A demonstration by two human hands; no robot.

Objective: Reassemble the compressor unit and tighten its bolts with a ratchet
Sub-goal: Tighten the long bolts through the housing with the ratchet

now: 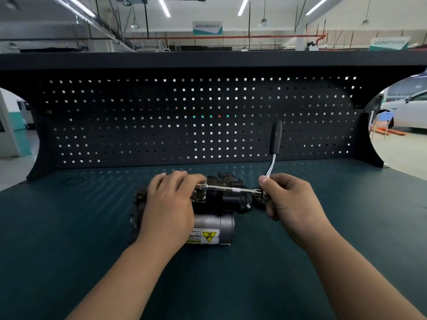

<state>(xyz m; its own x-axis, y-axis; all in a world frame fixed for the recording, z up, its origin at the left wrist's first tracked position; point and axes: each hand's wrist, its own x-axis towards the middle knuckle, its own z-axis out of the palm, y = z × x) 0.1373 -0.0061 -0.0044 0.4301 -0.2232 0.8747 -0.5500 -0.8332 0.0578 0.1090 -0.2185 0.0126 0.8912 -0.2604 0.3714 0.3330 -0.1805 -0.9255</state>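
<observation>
The compressor unit lies on its side in the middle of the green bench, a black housing behind a grey cylinder with a yellow warning label. My left hand rests over its left end, fingers curled at the far tip of a chrome extension bar that runs level across the housing. My right hand grips the ratchet at its head, right of the unit. The ratchet's black handle sticks up and away toward the pegboard. The bolt under the socket is hidden.
A black pegboard with a shelf above closes off the back of the bench. A thin dark ring lies on the green mat at the far left. A white car stands beyond the bench at the right.
</observation>
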